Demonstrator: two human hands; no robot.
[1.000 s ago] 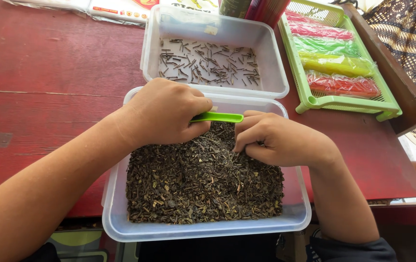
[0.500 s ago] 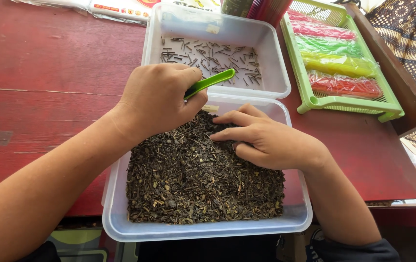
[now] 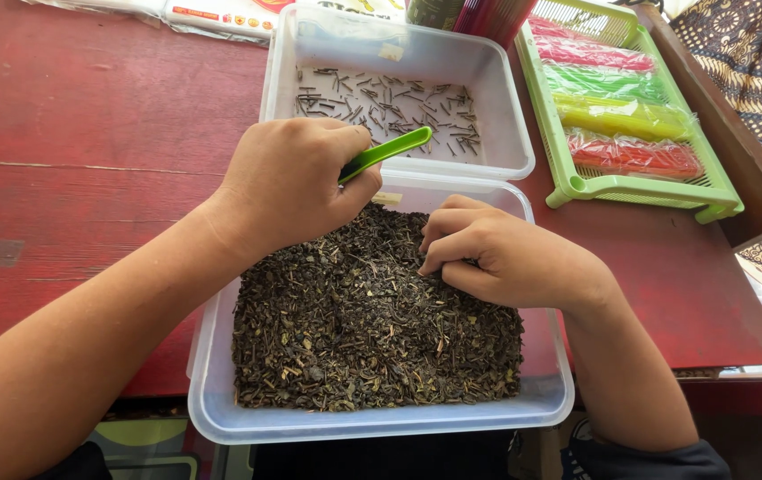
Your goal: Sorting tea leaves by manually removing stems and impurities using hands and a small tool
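On a red wooden table (image 3: pixel 88 133), a clear plastic tub (image 3: pixel 381 422) is set nearest, filled with dark dried leaf litter (image 3: pixel 354 329); touching its far rim, a second clear tub (image 3: pixel 505 116) is found, its floor strewn thinly with small dark stems (image 3: pixel 381 98). To the right, a green slotted tray (image 3: pixel 630 187) is loaded with red, green and yellow packets. A green tool (image 3: pixel 385 153) is gripped in the closed left hand (image 3: pixel 296 182) over the tubs' shared edge. The right hand (image 3: pixel 505 258) is rested on the litter, fingers curled in a pinch; what is pinched cannot be told.
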